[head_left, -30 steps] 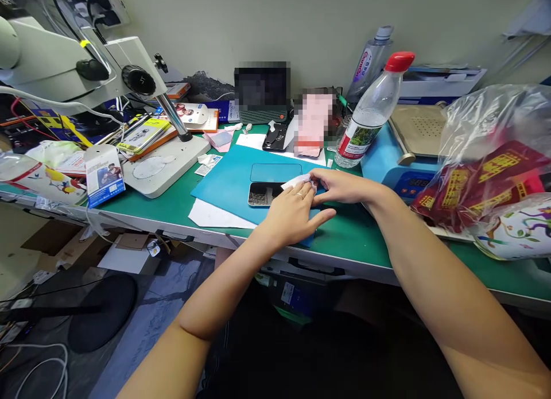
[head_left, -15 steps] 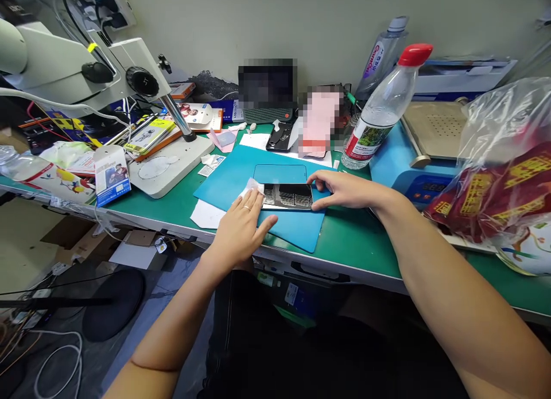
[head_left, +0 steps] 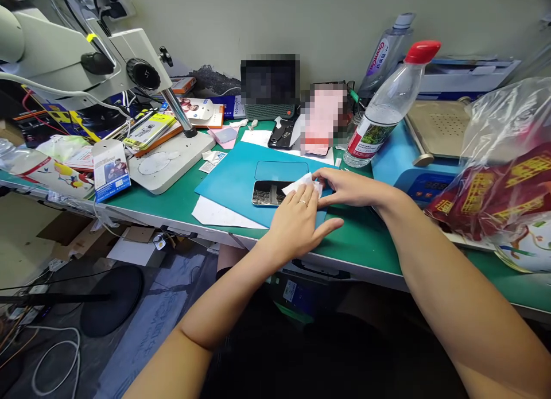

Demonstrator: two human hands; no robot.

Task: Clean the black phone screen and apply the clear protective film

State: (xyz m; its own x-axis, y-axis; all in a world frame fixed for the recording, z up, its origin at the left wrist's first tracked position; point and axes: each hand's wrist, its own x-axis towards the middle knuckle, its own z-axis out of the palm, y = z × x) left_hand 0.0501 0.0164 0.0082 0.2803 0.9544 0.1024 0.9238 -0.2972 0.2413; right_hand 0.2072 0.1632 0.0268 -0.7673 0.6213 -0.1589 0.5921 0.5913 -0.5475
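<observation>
A smartphone with a shiny dark screen lies face up on a blue mat. My left hand, a ring on one finger, presses a folded white wipe onto the right part of the screen. Its fingers lie together over the wipe, with the thumb spread out. At the phone's right end, my right hand holds the edges between thumb and fingers; the wipe and left hand partly hide this grip. Just behind the phone, a clear screen protector with a dark outline rests on the mat.
A microscope stand occupies the left side, near a card package. To the right stand a red-capped bottle and a blue heating plate machine. Plastic-bagged red packets lie farther right. Behind the mat is a black phone.
My left hand has slid the wipe rightward across the screen, from the phone's left end toward my right hand. My right hand keeps its place at the right end.
</observation>
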